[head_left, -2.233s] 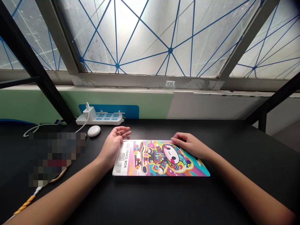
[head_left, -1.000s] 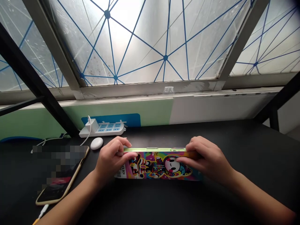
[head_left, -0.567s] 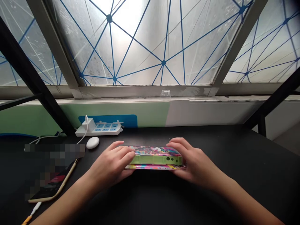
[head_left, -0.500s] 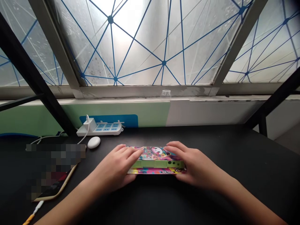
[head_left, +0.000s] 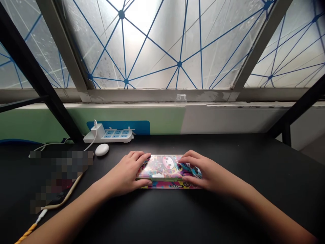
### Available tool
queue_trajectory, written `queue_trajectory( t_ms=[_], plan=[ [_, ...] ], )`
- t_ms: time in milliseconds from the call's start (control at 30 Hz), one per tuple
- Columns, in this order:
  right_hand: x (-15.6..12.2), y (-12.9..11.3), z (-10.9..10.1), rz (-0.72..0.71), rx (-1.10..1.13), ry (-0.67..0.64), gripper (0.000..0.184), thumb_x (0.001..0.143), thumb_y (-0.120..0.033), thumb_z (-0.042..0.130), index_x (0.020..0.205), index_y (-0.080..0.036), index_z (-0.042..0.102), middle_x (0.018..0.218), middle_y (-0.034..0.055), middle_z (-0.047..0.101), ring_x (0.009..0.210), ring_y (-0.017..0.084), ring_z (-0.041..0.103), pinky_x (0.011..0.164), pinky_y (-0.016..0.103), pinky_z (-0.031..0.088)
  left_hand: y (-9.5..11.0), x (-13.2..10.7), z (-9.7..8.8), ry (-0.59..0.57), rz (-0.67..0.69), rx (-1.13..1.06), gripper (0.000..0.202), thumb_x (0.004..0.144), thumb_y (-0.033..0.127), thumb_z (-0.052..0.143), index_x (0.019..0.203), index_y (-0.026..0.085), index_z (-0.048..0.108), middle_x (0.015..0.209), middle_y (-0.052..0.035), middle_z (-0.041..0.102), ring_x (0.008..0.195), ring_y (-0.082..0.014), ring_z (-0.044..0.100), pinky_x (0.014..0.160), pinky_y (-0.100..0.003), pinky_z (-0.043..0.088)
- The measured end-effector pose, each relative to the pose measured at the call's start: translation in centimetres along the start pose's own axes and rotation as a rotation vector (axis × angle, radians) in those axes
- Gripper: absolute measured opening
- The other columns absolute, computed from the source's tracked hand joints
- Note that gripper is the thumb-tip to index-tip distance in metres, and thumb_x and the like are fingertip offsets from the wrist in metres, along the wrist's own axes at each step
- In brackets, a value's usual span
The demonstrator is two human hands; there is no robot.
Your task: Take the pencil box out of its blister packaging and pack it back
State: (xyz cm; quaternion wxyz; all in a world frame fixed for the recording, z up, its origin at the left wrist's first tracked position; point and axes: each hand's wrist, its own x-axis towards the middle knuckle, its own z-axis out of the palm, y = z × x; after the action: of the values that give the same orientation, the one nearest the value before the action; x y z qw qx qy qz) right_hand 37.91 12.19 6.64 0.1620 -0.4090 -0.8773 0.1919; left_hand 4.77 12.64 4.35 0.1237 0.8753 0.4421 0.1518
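Note:
A colourful pencil box point(head_left: 166, 167) with a cartoon figure on its lid lies flat on the black table point(head_left: 162, 213), its printed card sleeve showing along the near edge. My left hand point(head_left: 127, 173) grips its left end, fingers over the top and thumb on the near side. My right hand point(head_left: 205, 173) grips the right end in the same way. Both hands are closed on the box.
A white power strip point(head_left: 109, 135) with a plugged-in charger sits at the back left, a white oval case point(head_left: 102, 149) in front of it. A phone point(head_left: 61, 195) with a yellow braided cable lies at the left. A window sill with a small clear cup point(head_left: 180, 98) runs behind.
The box lay flat in its sleeve, was tipped up on edge and turned over with both hands, and now lies flat again with the lid facing up.

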Motion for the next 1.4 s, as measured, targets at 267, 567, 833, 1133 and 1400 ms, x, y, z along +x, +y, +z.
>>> queue_trajectory(
  t_ms=[267,567,833,1133,1400],
  plan=[
    [0.7,3.7,1.2,0.203,0.143,-0.035,0.081,0.083,-0.061,0.072,0.152,-0.029,0.043,0.155,0.0138,0.047,0.139,0.036,0.048,0.114,0.052,0.043,-0.4,0.1,0.5,0.045,0.027,-0.051,0.082,0.075,0.044,0.085,0.148,0.029,0.049,0.14,-0.0135,0.057,0.128,-0.0351,0.051,0.107,-0.05,0.047],
    [1.4,4.2,0.8,0.263,0.304,0.151,0.067,0.08,-0.061,0.074,0.135,-0.026,0.056,0.135,0.0114,0.064,0.118,0.034,0.064,0.099,0.046,0.054,0.9,0.3,1.3,0.259,0.167,0.252,0.079,0.079,0.043,0.084,0.148,0.025,0.049,0.139,-0.0173,0.053,0.125,-0.0384,0.048,0.11,-0.059,0.04],
    [1.4,4.3,0.2,0.352,0.319,0.209,0.048,0.078,-0.061,0.076,0.107,-0.025,0.067,0.097,0.0071,0.074,0.082,0.027,0.068,0.067,0.036,0.055,1.3,0.4,1.4,0.271,0.2,0.279,0.091,0.083,0.07,0.068,0.157,0.025,0.037,0.142,-0.0166,0.054,0.131,-0.0373,0.048,0.121,-0.065,0.013],
    [1.2,1.9,0.0,0.135,0.1,0.485,0.049,0.075,-0.063,0.079,0.105,-0.026,0.069,0.096,0.0074,0.07,0.079,0.025,0.066,0.065,0.036,0.055,-0.4,0.1,-1.4,0.458,0.044,0.269,0.068,0.09,0.063,0.064,0.144,0.023,0.049,0.131,-0.0148,0.065,0.124,-0.0346,0.058,0.121,-0.063,0.017],
    [0.6,0.5,1.1,-0.413,-0.509,0.598,0.033,0.089,-0.029,0.076,0.117,-0.02,0.061,0.098,0.0071,0.071,0.086,0.023,0.067,0.089,0.045,0.053,1.8,-0.6,-2.4,0.336,0.15,0.52,0.026,0.086,0.032,0.079,0.103,0.019,0.066,0.088,-0.0024,0.071,0.082,-0.0233,0.068,0.121,-0.068,0.018]
  ],
)
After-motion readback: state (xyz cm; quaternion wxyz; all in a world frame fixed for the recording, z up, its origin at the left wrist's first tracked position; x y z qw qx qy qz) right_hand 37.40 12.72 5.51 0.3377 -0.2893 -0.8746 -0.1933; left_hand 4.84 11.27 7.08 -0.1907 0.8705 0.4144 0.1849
